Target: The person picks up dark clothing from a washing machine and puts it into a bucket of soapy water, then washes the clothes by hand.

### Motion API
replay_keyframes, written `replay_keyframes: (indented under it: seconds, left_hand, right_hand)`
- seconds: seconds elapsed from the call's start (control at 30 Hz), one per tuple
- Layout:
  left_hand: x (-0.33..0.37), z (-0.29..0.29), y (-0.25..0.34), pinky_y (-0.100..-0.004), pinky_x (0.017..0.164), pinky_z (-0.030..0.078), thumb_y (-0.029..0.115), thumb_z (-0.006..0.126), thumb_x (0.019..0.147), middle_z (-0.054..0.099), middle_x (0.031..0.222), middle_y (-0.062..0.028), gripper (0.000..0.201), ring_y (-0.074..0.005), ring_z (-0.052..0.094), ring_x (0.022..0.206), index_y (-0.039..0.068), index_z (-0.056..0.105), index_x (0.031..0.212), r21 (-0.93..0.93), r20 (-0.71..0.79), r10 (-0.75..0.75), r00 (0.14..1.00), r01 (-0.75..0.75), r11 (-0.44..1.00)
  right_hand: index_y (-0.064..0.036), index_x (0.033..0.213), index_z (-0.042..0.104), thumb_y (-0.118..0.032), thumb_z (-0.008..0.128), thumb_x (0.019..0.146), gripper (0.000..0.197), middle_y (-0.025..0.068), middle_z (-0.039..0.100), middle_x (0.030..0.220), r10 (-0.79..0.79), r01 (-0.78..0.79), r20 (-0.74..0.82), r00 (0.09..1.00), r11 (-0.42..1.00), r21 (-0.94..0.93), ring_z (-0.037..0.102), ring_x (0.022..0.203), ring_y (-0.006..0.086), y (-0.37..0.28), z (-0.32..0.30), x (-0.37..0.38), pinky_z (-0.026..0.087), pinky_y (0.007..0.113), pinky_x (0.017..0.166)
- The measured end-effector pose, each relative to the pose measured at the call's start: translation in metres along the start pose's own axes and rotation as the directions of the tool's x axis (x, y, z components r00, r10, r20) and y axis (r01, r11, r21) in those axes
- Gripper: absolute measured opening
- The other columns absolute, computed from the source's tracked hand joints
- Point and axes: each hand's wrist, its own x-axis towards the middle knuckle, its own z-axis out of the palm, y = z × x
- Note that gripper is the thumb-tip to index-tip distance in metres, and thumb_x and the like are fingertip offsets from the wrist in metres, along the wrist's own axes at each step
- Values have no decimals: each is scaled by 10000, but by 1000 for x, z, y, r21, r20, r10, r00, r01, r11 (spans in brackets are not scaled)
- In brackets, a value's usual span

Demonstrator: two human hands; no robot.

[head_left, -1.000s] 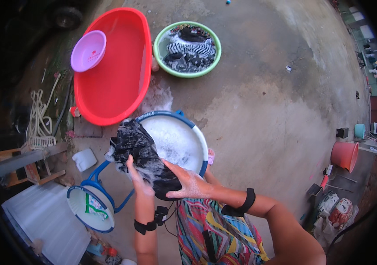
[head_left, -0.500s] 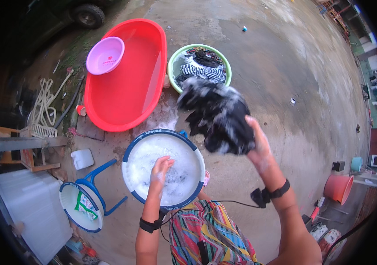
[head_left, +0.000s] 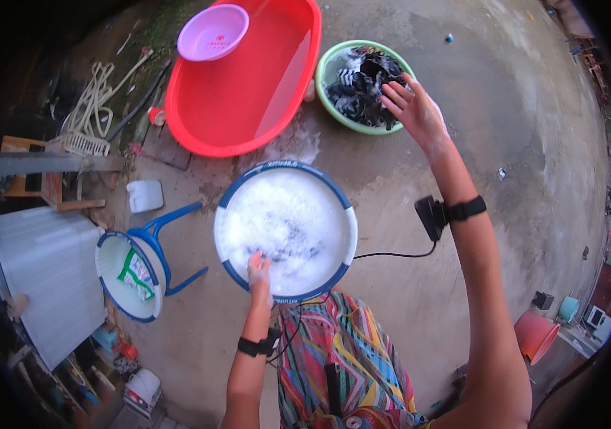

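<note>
Over the right rim of the green basin (head_left: 323, 93), my right hand (head_left: 420, 118) is stretched out with its fingers apart and nothing in it. Wet dark clothing (head_left: 366, 89) lies heaped in that basin, with a black-and-white striped piece partly covered at its left. A white basin with a blue-banded rim (head_left: 352, 232) stands in front of me, filled with white suds (head_left: 277, 214) and dark patches showing through. At its near left part, my left hand (head_left: 259, 272) is loosely extended at the suds, holding nothing I can see.
A large red tub (head_left: 227, 107) stands far left, with a pink basin (head_left: 212, 32) at its far end. A blue stool-like frame (head_left: 159, 236) supports another white basin (head_left: 105, 268) containing a green-and-white packet (head_left: 136, 275). A white jug (head_left: 145, 195) stands nearby. A thin cable (head_left: 391, 255) runs between my arms.
My right hand has moved forward to the green basin and let go of the soapy black garment, which now lies there. My left hand has drawn toward the suds basin's near rim.
</note>
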Motion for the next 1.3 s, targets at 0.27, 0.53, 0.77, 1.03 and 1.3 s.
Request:
replay_keyframes:
  seconds: [0.27, 0.53, 0.77, 1.03, 1.3]
  left_hand:
    - [33, 17, -6, -327, 964, 333, 147, 558, 861, 364, 1306, -161, 561, -244, 394, 1167, 24, 294, 1340, -155, -134, 34, 990, -55, 986]
    - [47, 23, 2, -347, 1035, 236, 373, 566, 841, 241, 1400, -202, 751, -285, 259, 1278, 42, 196, 1405, 159, 19, -28, 999, 25, 987]
    - [51, 5, 41, -383, 1067, 184, 610, 497, 799, 198, 1459, -131, 843, -289, 164, 1340, 86, 239, 1406, -46, 228, -330, 916, 348, 936]
    - [40, -7, 65, -419, 1015, 322, 451, 429, 901, 427, 1334, -92, 585, -271, 404, 1220, 75, 353, 1343, -403, 561, -195, 805, 471, 785]
    - [59, -4, 33, -404, 945, 396, 309, 465, 890, 493, 1245, -105, 466, -253, 485, 1122, 40, 424, 1268, -428, 464, -205, 862, 421, 800]
  right_hand:
    - [-60, 1364, 325, -408, 599, 805, 713, 146, 352, 1381, 425, -299, 32, 905, 685, -664, 335, 1271, 280, 182, 26, -147, 263, 400, 1049]
    - [21, 1252, 419, -486, 647, 714, 773, 237, 358, 1340, 280, -276, -320, 905, -186, -943, 332, 1244, 385, 319, -1, -119, 299, 421, 1016]
    - [-13, 1109, 521, -381, 676, 684, 583, 216, 620, 814, 114, 24, 32, 993, 73, -997, 608, 780, 368, 283, 41, -172, 483, 418, 739]
    - [-73, 1016, 506, -88, 663, 655, 394, 133, 552, 899, 144, 446, 477, 867, 206, -871, 520, 828, 336, 208, 92, -239, 431, 416, 677]
    - [-114, 1026, 521, -142, 652, 648, 401, 102, 497, 894, 319, 564, 499, 806, -157, -811, 481, 883, 296, 200, 58, -228, 384, 406, 777]
